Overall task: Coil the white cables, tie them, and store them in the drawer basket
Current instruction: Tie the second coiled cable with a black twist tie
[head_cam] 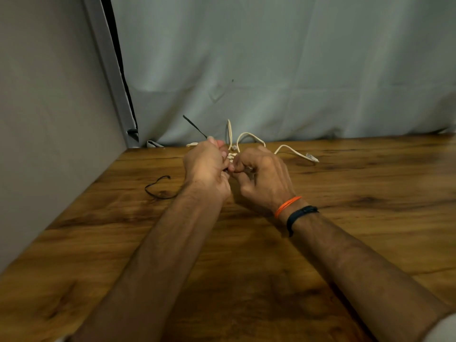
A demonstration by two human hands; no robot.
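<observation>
A white cable [249,136] is bunched between my two hands above the wooden table [345,218]. Loops of it stick up behind my fingers, and one end with a clear plug [311,157] trails onto the table to the right. My left hand [206,166] pinches a thin black tie [195,126], whose free end points up and to the left. My right hand [262,178] grips the cable bundle, fingers curled close to the left hand. The middle of the bundle is hidden behind my fingers. No drawer basket is in view.
A second black tie [158,187] lies looped on the table left of my left wrist. A grey wall panel [49,119] borders the table on the left, and a pale curtain [271,70] hangs along the back edge.
</observation>
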